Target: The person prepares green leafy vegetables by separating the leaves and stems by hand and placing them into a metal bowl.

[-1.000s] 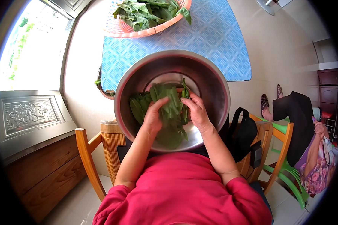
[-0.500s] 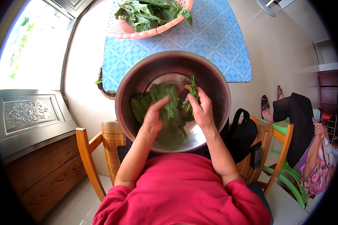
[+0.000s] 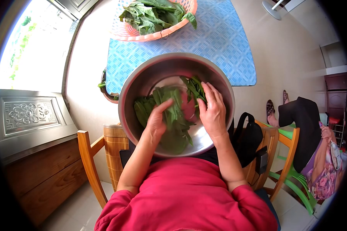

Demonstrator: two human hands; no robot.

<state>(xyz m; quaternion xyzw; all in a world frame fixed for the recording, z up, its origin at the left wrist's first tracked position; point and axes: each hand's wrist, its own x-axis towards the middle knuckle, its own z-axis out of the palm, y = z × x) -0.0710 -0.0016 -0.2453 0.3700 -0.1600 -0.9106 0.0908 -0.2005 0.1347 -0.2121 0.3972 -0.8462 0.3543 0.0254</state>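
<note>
A wide stainless steel bowl (image 3: 139, 82) sits in front of my body. My left hand (image 3: 156, 121) grips a bunch of long green leaves (image 3: 175, 109) over the middle of the bowl, with the thumb lying across them. More leaves (image 3: 142, 110) rest against the bowl's left side. At the right inside wall, a small clump of greens (image 3: 195, 87) lies beside my right hand (image 3: 213, 115). That hand is open, fingers stretched out and the fingertips by the clump; whether they touch it I cannot tell.
Ahead is a table with a blue patterned cloth (image 3: 219, 50). On it stands a pink plastic basket (image 3: 142, 37) heaped with large leaves (image 3: 152, 17). A container (image 3: 111, 96) with greens is beside the table's left edge. At right, a person (image 3: 302, 131) sits on a green chair (image 3: 296, 188).
My right hand has opened and let go of the clump of greens, which now lies at the bowl's upper right. The left hand stays put with its leaves.
</note>
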